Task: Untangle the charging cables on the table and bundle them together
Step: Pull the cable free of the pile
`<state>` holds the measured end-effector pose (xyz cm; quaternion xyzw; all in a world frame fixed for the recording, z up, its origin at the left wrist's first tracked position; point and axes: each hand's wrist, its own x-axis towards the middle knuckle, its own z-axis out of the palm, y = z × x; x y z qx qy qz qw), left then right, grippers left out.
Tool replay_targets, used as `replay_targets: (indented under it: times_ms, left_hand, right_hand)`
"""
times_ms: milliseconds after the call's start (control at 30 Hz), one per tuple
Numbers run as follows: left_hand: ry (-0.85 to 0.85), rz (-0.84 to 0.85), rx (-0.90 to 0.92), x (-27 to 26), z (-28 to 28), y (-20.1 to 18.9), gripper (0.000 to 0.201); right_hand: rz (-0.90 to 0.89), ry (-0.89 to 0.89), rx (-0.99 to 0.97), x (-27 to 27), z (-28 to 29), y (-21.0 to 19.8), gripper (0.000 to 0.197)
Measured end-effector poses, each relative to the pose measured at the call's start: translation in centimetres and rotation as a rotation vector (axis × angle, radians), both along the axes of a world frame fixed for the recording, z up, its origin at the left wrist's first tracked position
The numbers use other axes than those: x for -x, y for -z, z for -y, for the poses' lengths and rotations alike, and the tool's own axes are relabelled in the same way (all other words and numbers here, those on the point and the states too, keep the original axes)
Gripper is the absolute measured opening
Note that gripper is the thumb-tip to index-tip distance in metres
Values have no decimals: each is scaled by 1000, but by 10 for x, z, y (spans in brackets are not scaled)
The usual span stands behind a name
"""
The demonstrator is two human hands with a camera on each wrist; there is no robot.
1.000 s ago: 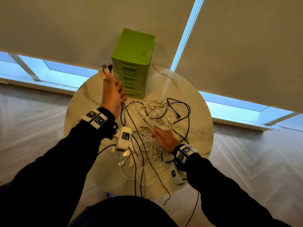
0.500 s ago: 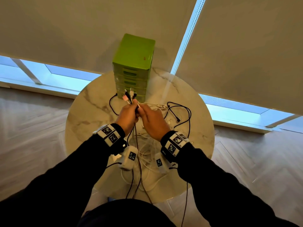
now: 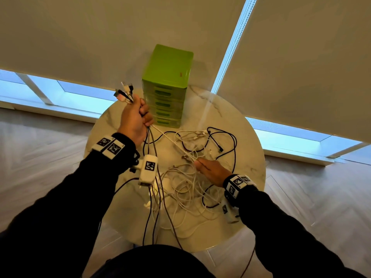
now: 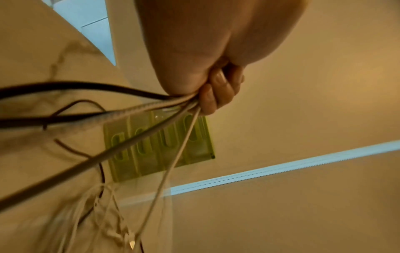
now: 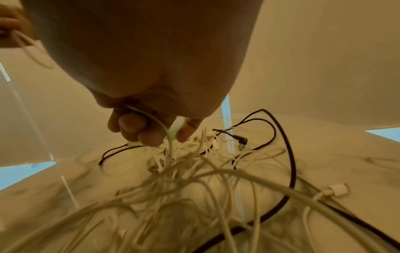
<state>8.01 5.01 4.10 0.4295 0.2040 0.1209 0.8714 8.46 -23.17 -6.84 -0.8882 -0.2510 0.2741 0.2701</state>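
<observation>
A tangle of white and black charging cables (image 3: 188,181) lies on the round marble table (image 3: 247,161). My left hand (image 3: 135,117) is raised over the table's far left and grips a bunch of cables, whose plug ends (image 3: 124,93) stick up out of the fist. The wrist view shows the fingers (image 4: 213,95) curled round the black and white cords (image 4: 138,111). A taut white cable (image 3: 170,140) runs from that fist down to my right hand (image 3: 208,169), which pinches a thin white cable (image 5: 160,125) just above the tangle (image 5: 194,171).
A green set of small drawers (image 3: 166,87) stands at the table's far edge, right behind the left hand. Several cords hang over the table's near edge (image 3: 160,227). Roller blinds and low windows lie behind the table; wooden floor surrounds it.
The hands were together at the table's middle half a second ago. Now the left hand has risen up and left with the bunch, and the right hand has dropped to the tangle.
</observation>
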Motion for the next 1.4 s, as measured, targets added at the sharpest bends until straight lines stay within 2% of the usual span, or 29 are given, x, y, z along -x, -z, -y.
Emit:
replay_targets:
  times_ms: [133, 267, 367, 467, 567, 700, 800, 867, 967, 1100, 1167, 1300, 1400]
  left_hand:
    - [82, -19, -301, -1, 5, 2, 36]
    - [237, -153, -549, 9, 36, 23, 35]
    - [362, -276, -663, 14, 54, 40, 43]
    - [372, -333, -580, 15, 61, 44, 47]
    - [249, -325, -422, 11, 63, 35, 39]
    - [86, -214, -353, 5, 64, 26, 34]
    - [7, -97, -172, 1, 51, 18, 32]
    - [-20, -38, -116, -2, 39, 13, 32]
    - [-53, -3, -168, -5, 21, 4, 34]
    - [-135, 37, -175, -7, -2, -13, 34]
    - [-145, 53, -190, -5, -10, -16, 35]
    - [-66, 63, -313, 5, 0, -5, 34]
    - [48, 41, -316, 12, 20, 7, 33]
  right_hand:
    - [138, 57, 105, -28, -4, -14, 35]
    - [242, 198, -90, -40, -39, -47, 36]
    - [287, 156, -200, -28, -71, -65, 34]
    - [296, 32, -216, -12, -85, -72, 33]
    - [234, -21, -227, -2, -83, -73, 36]
    - [53, 31, -294, 5, -63, -56, 35]
    - [-8, 46, -196, 6, -42, -34, 35]
    - [-2, 57, -141, 5, -26, -16, 35]
    - [26, 84, -81, -1, -10, 2, 29]
    - [34, 41, 85, -11, 4, 1, 38]
    - [60, 28, 99, -16, 10, 1, 36]
    - [150, 71, -56, -29, 1, -8, 26]
    - [202, 128, -208, -38, -16, -27, 22]
